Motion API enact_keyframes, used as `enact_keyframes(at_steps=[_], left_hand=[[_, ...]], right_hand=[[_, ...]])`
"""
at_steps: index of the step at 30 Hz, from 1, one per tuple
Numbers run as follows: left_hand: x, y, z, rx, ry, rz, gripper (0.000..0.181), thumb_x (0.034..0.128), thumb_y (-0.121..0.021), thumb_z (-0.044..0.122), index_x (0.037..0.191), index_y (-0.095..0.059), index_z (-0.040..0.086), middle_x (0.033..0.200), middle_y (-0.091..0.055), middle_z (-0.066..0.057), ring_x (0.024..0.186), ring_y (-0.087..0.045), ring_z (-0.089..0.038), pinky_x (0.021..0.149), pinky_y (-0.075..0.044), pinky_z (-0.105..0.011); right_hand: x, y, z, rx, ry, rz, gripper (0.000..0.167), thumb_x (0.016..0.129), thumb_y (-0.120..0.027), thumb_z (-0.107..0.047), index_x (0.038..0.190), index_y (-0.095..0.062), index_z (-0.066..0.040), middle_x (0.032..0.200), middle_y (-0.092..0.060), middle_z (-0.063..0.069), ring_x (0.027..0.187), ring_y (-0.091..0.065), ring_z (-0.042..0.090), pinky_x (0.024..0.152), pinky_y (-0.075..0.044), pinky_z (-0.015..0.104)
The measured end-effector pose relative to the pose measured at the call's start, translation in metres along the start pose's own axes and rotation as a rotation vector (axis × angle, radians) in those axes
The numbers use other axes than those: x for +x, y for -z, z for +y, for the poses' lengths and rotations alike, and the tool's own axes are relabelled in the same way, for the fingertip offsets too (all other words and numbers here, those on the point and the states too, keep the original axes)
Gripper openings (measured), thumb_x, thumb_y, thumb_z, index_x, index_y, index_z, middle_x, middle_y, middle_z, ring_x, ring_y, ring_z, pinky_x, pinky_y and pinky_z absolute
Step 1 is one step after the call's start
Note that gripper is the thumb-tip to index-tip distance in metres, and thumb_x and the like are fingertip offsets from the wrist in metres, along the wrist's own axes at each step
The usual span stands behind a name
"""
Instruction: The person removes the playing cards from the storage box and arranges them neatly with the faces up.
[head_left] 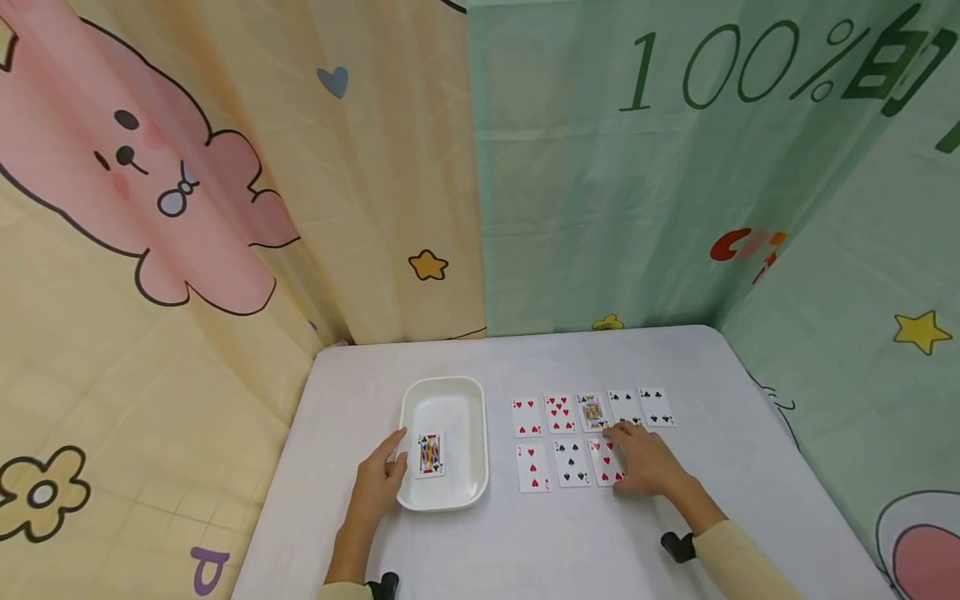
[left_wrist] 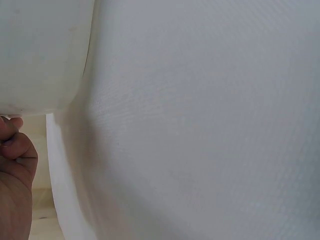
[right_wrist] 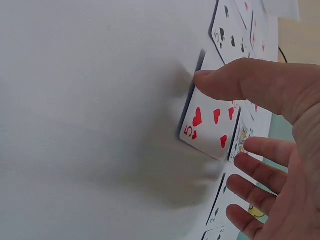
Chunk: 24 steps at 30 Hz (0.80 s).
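Note:
A white tray (head_left: 468, 500) stands left of the middle of the table, with a face card (head_left: 431, 456) lying face up inside it. At the tray's left rim, my left hand (head_left: 377, 482) grips the edge; in the left wrist view its fingers look curled beside the tray wall (left_wrist: 45, 75). My right hand (head_left: 647, 458) is over the right end of the lower card row, thumb and fingers apart. In the right wrist view its thumb (right_wrist: 225, 82) lies across the five of hearts (right_wrist: 207, 120), which rests flat on the table. The other fingers extend loosely over the neighbouring cards.
Two rows of face-up playing cards lie right of the tray, among them a hearts card (head_left: 533, 468), a spades card (head_left: 572, 463) and a court card (head_left: 592, 412). A white cloth covers the table (head_left: 525, 550). Printed curtains (head_left: 585, 208) hang behind and along both sides.

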<state>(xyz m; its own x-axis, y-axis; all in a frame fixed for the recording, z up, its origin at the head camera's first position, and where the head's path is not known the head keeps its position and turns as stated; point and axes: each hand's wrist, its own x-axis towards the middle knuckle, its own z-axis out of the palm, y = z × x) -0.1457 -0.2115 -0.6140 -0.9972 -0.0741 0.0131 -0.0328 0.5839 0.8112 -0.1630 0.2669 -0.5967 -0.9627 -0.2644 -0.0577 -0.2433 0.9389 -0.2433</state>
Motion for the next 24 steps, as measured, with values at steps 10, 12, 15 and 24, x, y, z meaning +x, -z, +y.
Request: enact_keyframes(at_steps=[10, 12, 15, 24], left_hand=[[0.001, -0.001, 0.0, -0.014, 0.0, 0.002, 0.053, 0.1012, -0.064, 0.009, 0.152, -0.052, 0.019, 0.149, -0.057, -0.016, 0.054, -0.059, -0.014, 0.047, -0.05, -0.024], [0.001, 0.0, 0.0, -0.016, 0.006, 0.007, 0.053, 0.101, -0.064, 0.01, 0.152, -0.053, 0.02, 0.141, -0.063, -0.016, 0.051, -0.056, -0.013, 0.046, -0.049, -0.024], [0.0, 0.001, 0.001, -0.015, 0.014, 0.009, 0.053, 0.1006, -0.065, 0.011, 0.151, -0.053, 0.02, 0.108, -0.072, -0.015, 0.048, -0.052, -0.011, 0.044, -0.047, -0.024], [0.0, 0.001, 0.003, -0.025, 0.042, -0.001, 0.054, 0.1004, -0.065, 0.01, 0.152, -0.052, 0.021, 0.056, -0.047, 0.004, 0.044, -0.046, -0.01, 0.042, -0.043, -0.023]], right_hand=[[0.025, 0.016, -0.031, 0.094, 0.043, 0.098, 0.079, 0.076, -0.089, -0.035, 0.143, -0.059, -0.007, 0.141, -0.06, 0.018, 0.13, -0.056, 0.041, 0.107, -0.046, 0.062], [0.034, 0.018, -0.042, 0.131, 0.062, 0.108, 0.076, 0.079, -0.087, -0.037, 0.144, -0.058, -0.009, 0.143, -0.06, 0.016, 0.132, -0.055, 0.04, 0.108, -0.045, 0.062], [0.048, 0.02, -0.061, 0.178, 0.093, 0.111, 0.074, 0.082, -0.084, -0.039, 0.145, -0.057, -0.011, 0.143, -0.06, 0.012, 0.133, -0.055, 0.037, 0.109, -0.045, 0.061], [0.084, 0.024, -0.119, 0.223, 0.193, 0.109, 0.074, 0.085, -0.077, -0.051, 0.147, -0.056, -0.017, 0.146, -0.058, 0.007, 0.135, -0.055, 0.03, 0.109, -0.048, 0.057]])
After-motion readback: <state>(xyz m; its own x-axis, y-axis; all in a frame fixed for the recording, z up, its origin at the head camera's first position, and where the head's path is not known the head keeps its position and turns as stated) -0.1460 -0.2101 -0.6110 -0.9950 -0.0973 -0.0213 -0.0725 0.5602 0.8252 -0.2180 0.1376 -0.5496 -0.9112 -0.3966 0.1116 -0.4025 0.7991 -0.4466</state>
